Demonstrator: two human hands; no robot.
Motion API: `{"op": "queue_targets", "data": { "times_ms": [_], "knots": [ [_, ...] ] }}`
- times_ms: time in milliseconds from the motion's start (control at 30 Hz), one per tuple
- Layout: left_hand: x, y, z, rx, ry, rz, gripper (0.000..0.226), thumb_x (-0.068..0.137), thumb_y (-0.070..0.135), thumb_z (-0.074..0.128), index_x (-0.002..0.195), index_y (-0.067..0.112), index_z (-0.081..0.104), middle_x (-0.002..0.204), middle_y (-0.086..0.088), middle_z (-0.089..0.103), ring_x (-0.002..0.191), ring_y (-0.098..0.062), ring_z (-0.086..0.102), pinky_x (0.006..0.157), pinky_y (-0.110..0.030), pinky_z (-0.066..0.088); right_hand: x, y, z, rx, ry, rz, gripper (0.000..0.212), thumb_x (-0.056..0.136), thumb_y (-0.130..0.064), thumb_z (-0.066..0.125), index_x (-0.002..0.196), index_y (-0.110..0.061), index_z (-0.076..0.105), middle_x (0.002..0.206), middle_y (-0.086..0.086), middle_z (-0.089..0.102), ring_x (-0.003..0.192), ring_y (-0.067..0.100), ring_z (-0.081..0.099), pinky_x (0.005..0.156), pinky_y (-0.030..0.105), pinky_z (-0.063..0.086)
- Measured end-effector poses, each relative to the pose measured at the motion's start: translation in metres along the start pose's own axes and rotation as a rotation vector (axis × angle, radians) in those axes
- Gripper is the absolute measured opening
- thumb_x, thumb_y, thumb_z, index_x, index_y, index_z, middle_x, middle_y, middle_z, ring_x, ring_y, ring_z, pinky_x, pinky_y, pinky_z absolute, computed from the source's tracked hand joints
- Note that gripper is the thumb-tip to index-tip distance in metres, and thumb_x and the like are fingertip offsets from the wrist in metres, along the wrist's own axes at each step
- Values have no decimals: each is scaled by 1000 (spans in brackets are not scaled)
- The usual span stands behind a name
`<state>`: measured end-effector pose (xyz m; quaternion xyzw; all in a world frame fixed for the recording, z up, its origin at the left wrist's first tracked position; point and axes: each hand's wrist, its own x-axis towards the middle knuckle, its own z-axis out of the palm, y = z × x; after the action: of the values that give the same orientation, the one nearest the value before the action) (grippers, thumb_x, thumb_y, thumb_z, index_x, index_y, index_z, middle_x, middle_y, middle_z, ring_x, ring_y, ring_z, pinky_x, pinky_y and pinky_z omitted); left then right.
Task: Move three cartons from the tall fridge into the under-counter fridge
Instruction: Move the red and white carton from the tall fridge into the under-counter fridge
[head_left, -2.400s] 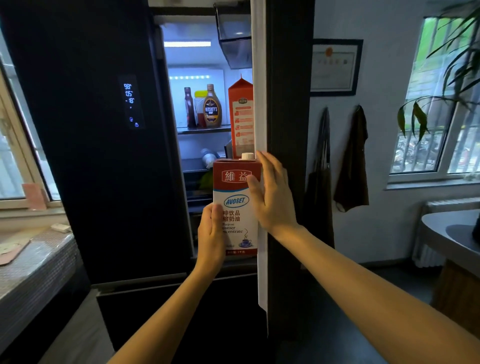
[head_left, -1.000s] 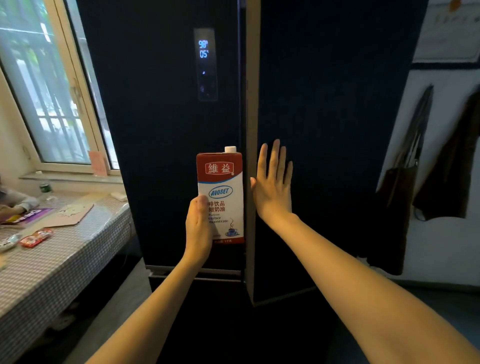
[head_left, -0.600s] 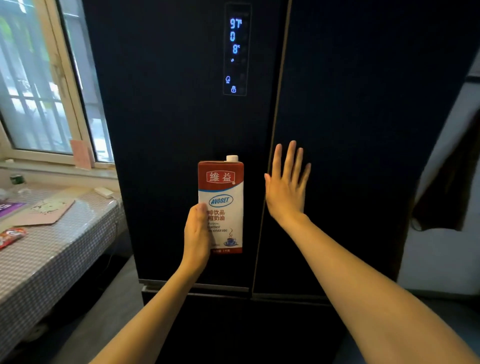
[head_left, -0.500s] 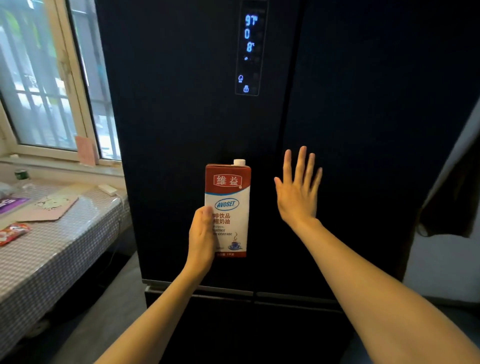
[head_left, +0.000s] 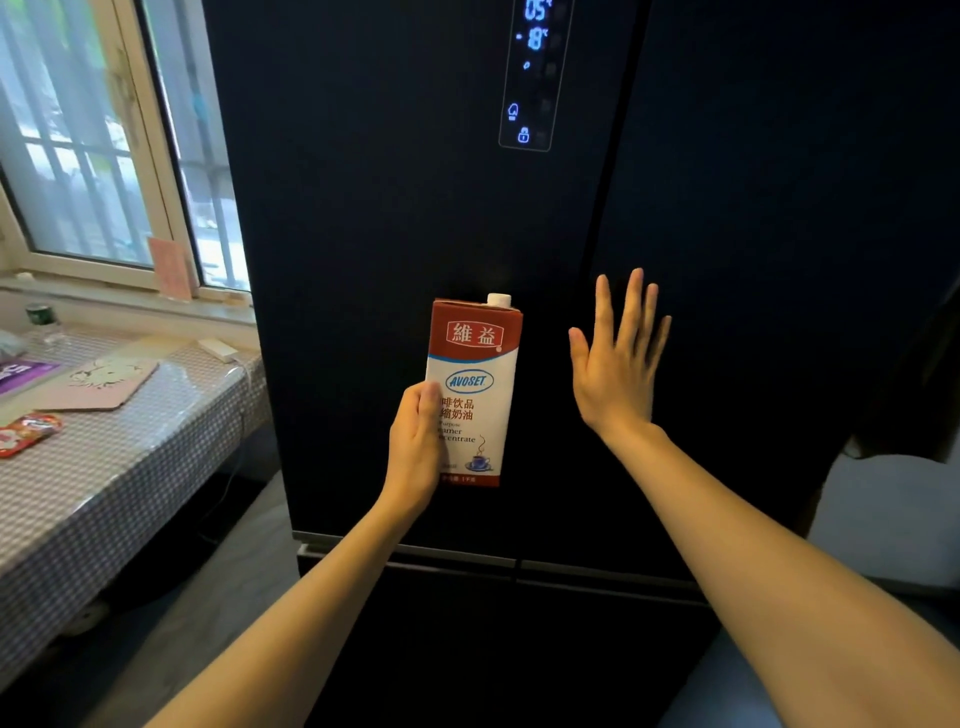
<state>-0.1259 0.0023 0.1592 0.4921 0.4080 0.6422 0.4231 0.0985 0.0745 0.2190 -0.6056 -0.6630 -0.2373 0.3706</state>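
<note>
My left hand (head_left: 415, 441) grips a red and white carton (head_left: 475, 384) with a white cap, held upright in front of the tall black fridge (head_left: 389, 208). Both upper fridge doors are closed, and a blue display (head_left: 530, 73) glows on the left door. My right hand (head_left: 615, 364) is open, fingers spread, flat at the right door (head_left: 779, 260) just right of the door seam. The under-counter fridge is not in view.
A table with a checked cloth (head_left: 104, 467) stands at the left under a window (head_left: 93, 145), carrying a pink mat (head_left: 98, 382) and small packets. The fridge's lower drawers (head_left: 467, 623) are below my arms. Grey floor lies between table and fridge.
The right fridge door swung shut under my right hand. My left hand kept the carton upright throughout. The view shifted left and closer to the doors.
</note>
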Motion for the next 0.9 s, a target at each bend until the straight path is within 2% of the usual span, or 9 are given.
{"op": "queue_targets", "data": {
  "times_ms": [67,100,200,333,433,500,600,733,900],
  "knots": [
    [1,3,5,8,-10,-3,24,106,42,41,113,23,55,112,1,72,96,-7,75,72,-19,59,-11,-3,-2,135,36,-19,62,107,-44,34,160,-15,21,169,13,12,157,31,9,126,53,5],
    [2,5,8,13,-11,0,24,107,42,41,113,23,55,113,0,72,97,-8,75,73,-20,59,-18,-6,-2,188,58,-34,58,106,-43,35,156,-14,32,163,13,26,152,31,23,125,51,15],
    [1,10,26,26,-20,16,25,107,42,41,113,22,55,113,1,72,98,-8,75,74,-20,59,-37,-16,-5,405,48,20,54,103,-47,33,134,-10,57,132,10,55,122,28,53,102,43,42],
    [-4,12,62,40,-47,22,29,107,45,41,115,21,54,114,1,72,100,-8,74,74,-19,59,-55,-19,-16,785,-90,314,67,97,-65,25,122,-15,62,121,1,64,106,7,62,89,33,56],
    [-12,10,100,51,-89,21,27,108,45,40,114,24,54,114,2,72,100,-7,74,74,-19,59,-67,2,-26,929,-61,478,64,89,-79,26,109,-30,62,106,-11,72,91,-3,69,74,20,58],
    [-21,6,130,49,-134,13,27,108,44,40,115,22,54,116,0,72,102,-11,74,77,-23,60,-74,26,-36,986,-21,556,62,84,-86,29,103,-36,60,92,-20,73,85,-3,72,69,19,59],
    [-35,-1,183,33,-198,-5,35,109,44,40,123,15,53,119,-4,71,106,-16,73,87,-31,61,-82,70,-60,922,36,563,74,79,-93,25,110,-34,57,85,-29,68,81,-10,70,62,11,54],
    [-57,-12,260,47,-275,-20,33,107,48,40,118,20,54,117,-1,71,102,-11,74,83,-28,59,-96,146,-92,825,46,558,59,92,-80,27,114,-32,53,93,-22,67,83,-11,69,63,14,55],
    [-94,-35,371,70,-383,-65,46,103,57,39,120,19,56,115,-1,72,100,-11,74,82,-26,59,-126,261,-128,736,49,635,40,105,-56,31,119,-26,54,112,-4,73,95,7,72,76,27,60]
  ]
}}
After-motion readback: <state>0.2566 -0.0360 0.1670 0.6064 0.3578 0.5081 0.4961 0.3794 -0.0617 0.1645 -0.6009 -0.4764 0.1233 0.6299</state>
